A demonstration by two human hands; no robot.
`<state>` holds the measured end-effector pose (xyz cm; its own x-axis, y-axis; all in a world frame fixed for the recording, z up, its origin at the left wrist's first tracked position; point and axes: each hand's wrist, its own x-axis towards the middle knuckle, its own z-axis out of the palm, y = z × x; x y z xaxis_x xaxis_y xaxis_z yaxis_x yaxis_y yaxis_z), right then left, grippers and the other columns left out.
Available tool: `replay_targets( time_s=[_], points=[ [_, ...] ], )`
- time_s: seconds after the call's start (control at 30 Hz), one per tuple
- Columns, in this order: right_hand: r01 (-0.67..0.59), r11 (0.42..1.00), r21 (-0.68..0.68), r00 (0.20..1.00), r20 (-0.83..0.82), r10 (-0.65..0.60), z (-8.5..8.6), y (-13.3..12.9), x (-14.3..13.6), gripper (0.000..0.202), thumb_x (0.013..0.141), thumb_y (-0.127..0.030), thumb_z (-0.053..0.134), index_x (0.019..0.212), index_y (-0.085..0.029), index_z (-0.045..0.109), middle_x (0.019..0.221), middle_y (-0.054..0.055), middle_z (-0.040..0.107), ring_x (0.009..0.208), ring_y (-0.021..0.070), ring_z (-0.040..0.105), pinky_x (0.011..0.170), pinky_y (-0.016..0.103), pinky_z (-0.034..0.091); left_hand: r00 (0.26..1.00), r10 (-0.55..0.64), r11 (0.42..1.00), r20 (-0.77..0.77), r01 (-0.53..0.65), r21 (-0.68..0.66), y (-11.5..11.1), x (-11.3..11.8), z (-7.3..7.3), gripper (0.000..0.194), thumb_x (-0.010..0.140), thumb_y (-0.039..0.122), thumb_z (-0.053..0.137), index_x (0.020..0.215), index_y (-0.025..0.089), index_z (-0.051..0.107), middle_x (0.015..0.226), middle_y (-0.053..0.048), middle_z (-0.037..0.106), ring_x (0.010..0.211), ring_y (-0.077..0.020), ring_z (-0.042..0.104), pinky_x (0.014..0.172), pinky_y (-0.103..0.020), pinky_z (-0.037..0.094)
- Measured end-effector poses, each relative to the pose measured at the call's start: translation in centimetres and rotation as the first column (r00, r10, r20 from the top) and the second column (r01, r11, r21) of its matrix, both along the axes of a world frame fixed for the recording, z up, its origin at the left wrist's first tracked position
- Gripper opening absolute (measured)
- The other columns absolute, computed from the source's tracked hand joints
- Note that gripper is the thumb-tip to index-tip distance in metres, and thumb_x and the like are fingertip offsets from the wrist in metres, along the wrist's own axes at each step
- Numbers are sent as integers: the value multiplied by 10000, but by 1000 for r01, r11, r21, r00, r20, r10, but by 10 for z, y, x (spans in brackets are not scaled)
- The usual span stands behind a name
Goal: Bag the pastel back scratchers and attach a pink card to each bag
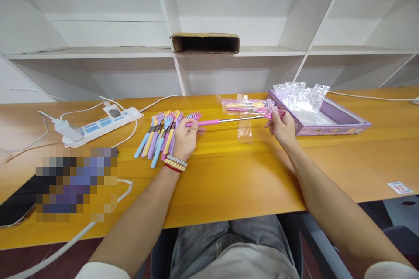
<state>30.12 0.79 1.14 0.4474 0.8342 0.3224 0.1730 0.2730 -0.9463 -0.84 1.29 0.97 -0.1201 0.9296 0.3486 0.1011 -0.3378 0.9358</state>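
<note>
A telescopic back scratcher [240,119] with a pink handle and a silver rod is stretched level between my two hands above the table. My left hand [185,138] is closed round its pink handle. At the other end, my right hand [282,128] grips it by the pink claw head, which the fingers partly cover. Just left of my left hand lies a bunch of back scratchers [159,137] in blue, yellow, purple and pink, claws pointing away from me. Behind the rod lie clear-wrapped back scratchers [247,105], and below it a flat clear plastic sleeve [245,133].
A purple box [330,130] holding clear plastic bags [303,98] stands at the right. On the left are a white power strip [101,126] with cables and a dark phone [18,200]. White shelves with a cardboard box [205,43] rise behind the table [235,183].
</note>
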Motion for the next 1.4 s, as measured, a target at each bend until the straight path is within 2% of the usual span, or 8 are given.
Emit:
replay_targets(
  time_s=[0.27, 0.6, 0.77, 0.93, 1.07, 1.27, 1.33, 1.4],
  points=[
    [-40, 997, 71, 999, 9, 40, -5, -4, -15, 408, 765, -620, 499, 808, -233, 378, 489, -69, 543, 309, 78, 381, 320, 211, 274, 999, -51, 998, 2, 51, -28, -7, 3, 3, 328, 795, 443, 556, 931, 156, 474, 651, -39, 668, 635, -182, 676, 569, -258, 486],
    [-334, 940, 76, 943, 23, 333, -7, -26, -63, 325, 837, -546, 460, 858, -246, 338, 515, -78, 540, 315, 81, 394, 319, 210, 271, 979, -203, 979, 15, 203, -3, -27, 32, 4, 302, 813, 426, 537, 903, 157, 432, 565, -10, 633, 638, -183, 669, 581, -256, 450],
    [-385, 918, 100, 923, 32, 384, -7, -26, -67, 305, 843, -528, 460, 896, -241, 370, 627, -57, 584, 347, 67, 424, 343, 208, 303, 980, -200, 980, -11, 200, -14, -24, 31, 0, 319, 816, 448, 524, 917, 153, 457, 597, -18, 638, 631, -173, 659, 585, -252, 446],
    [-329, 939, 100, 944, 9, 330, -3, -18, -54, 312, 807, -517, 524, 818, -217, 439, 650, -33, 592, 395, 73, 450, 373, 216, 329, 917, -203, 978, -344, 210, -16, -17, 24, -1, 356, 799, 485, 528, 849, 141, 605, 755, -49, 664, 713, -168, 617, 654, -277, 451],
    [-408, 912, 33, 913, -15, 409, 1, -15, -41, 328, 766, -510, 582, 751, -190, 509, 634, -12, 612, 401, 73, 451, 382, 219, 327, 822, -163, 978, -546, 208, 22, -19, 24, 2, 347, 788, 476, 538, 816, 154, 664, 752, -31, 642, 686, -152, 558, 641, -275, 427],
    [-509, 860, 5, 860, -43, 509, 2, -13, -36, 327, 750, -487, 611, 732, -160, 601, 612, 9, 614, 405, 64, 445, 385, 209, 319, 933, -232, 972, -274, 235, -22, -18, 16, 13, 233, 693, 361, 665, 795, 152, 673, 677, -19, 625, 601, -121, 540, 541, -236, 423],
    [-465, 882, 80, 878, -88, 471, 2, -9, -30, 302, 739, -459, 634, 719, -160, 595, 607, 3, 602, 401, 58, 439, 374, 198, 312, 974, -224, 974, -40, 222, -47, -12, 4, 18, 185, 645, 305, 701, 725, 146, 651, 493, 26, 507, 434, -80, 429, 414, -208, 341],
    [-366, 915, 170, 904, -171, 393, 3, -3, -17, 286, 717, -423, 669, 678, -159, 566, 568, -14, 571, 384, 47, 416, 355, 180, 288, 942, -183, 981, 282, 192, -5, -4, -13, 23, 154, 608, 234, 712, 652, 152, 589, 403, 82, 357, 347, -39, 285, 348, -179, 249]
  ],
)
